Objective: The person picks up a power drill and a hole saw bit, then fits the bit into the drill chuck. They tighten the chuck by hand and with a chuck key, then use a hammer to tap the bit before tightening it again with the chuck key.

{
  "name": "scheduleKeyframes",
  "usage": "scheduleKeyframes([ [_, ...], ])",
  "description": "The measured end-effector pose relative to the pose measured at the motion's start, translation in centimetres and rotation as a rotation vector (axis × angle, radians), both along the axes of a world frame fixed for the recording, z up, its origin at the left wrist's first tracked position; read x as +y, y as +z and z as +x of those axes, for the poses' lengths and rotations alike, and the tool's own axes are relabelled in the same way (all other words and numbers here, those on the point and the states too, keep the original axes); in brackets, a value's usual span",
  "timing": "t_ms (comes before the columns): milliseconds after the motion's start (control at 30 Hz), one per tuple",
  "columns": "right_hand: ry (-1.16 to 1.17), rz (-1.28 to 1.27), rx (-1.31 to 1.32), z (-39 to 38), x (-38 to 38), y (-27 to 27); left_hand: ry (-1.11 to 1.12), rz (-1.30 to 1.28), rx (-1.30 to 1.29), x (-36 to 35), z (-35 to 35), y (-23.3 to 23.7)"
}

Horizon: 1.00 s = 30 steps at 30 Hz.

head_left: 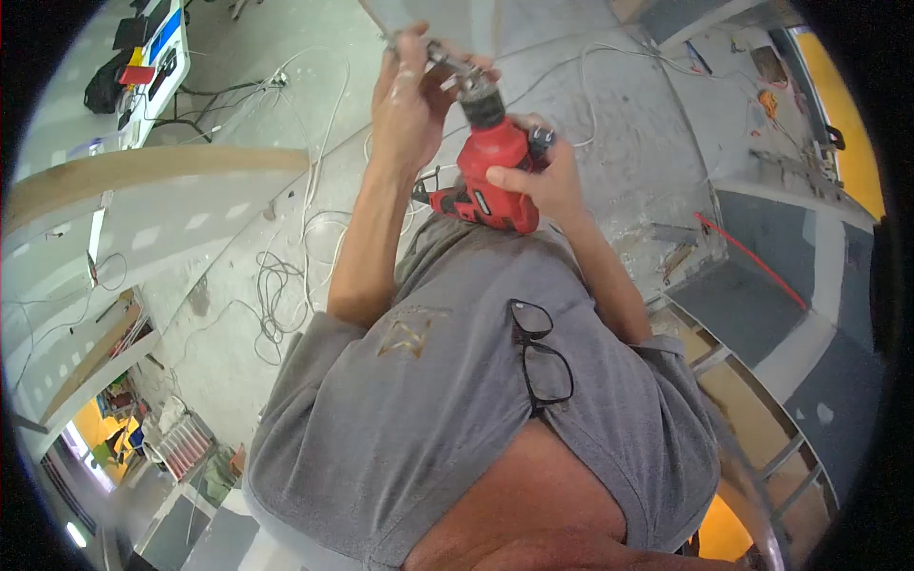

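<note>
A red power drill [495, 152] is held against the front of the grey shirt, its black and metal chuck [481, 100] pointing up and away from the body. My right hand [547, 181] is wrapped round the drill's body from the right, with the thumb across the red housing. Just beyond the chuck, the fingers of my left hand [409, 109] are closed round a thin metal piece [447, 59] in line with it. The far end of that piece is partly hidden by the fingers and blurred.
Loose cables [276, 295] lie on the grey floor to the left. A white table [162, 86] with a bag beside it is at upper left. Dark panels [766, 238] and a red strip [752, 259] are at right. Glasses [543, 357] hang from the shirt collar.
</note>
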State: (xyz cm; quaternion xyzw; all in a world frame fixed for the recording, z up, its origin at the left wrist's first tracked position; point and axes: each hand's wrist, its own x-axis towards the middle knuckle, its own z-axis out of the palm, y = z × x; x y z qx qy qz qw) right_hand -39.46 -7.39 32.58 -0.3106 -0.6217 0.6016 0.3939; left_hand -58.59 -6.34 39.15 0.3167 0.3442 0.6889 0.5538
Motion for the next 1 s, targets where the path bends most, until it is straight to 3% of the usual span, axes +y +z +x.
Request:
scheduleKeyframes([
  [67,-0.05,-0.208,0.161,-0.3,0.1,0.6,-0.056,0.033,-0.056,1.4,0.5,0.3],
  [233,-0.051,-0.212,0.161,-0.1,0.7,3.1,-0.113,0.061,-0.144,3.6,1.1,1.2],
  [433,-0.118,-0.137,0.004,1.6,-0.1,2.2,-0.116,-0.001,0.031,4.0,2.7,-1.3],
  [600,-0.196,-0.224,0.044,3.4,-1.1,2.7,-0.172,-0.049,0.087,3.1,4.3,-0.5],
  [700,-0.232,-0.09,0.023,4.2,-1.8,2.2,-0.202,-0.022,0.251,2.5,5.0,1.4],
  [867,-0.293,-0.025,0.1,4.6,-1.8,2.5,-0.247,0.096,0.273,3.9,4.3,2.2],
  [1000,-0.338,-0.032,0.051,4.4,-2.3,3.6,-0.405,0.098,0.349,3.9,3.8,2.9],
])
